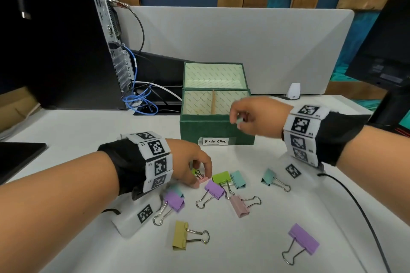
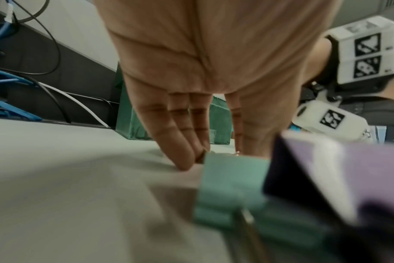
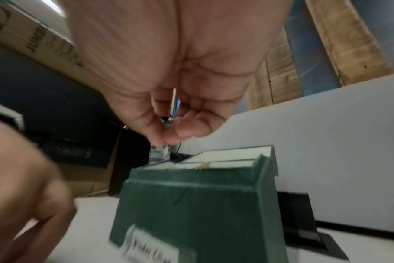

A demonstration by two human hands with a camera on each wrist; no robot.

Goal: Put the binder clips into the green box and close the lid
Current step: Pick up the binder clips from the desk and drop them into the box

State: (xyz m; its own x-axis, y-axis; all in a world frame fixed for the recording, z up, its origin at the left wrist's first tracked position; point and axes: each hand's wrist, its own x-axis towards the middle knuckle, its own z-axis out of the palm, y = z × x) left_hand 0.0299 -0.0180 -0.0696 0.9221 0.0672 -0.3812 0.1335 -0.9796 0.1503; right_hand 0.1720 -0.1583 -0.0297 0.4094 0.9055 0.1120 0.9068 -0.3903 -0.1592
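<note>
Pink clip (image 1: 202,179) pinched by left fingers (image 1: 207,167); right fingers (image 1: 235,115) pinch another above green box (image 1: 216,127).

My head camera is looking down; both wrist cameras are peering close along my palms, sharing the green box (image 1: 216,127).

I am at an office desk (image 1: 277,217), white-topped, with a grey privacy divider (image 1: 244,35) behind it. A black computer tower (image 1: 73,46) stands at my left, blue network cables (image 1: 139,99) trailing from its back, and a dark monitor (image 1: 386,51) sits at my right.
</note>
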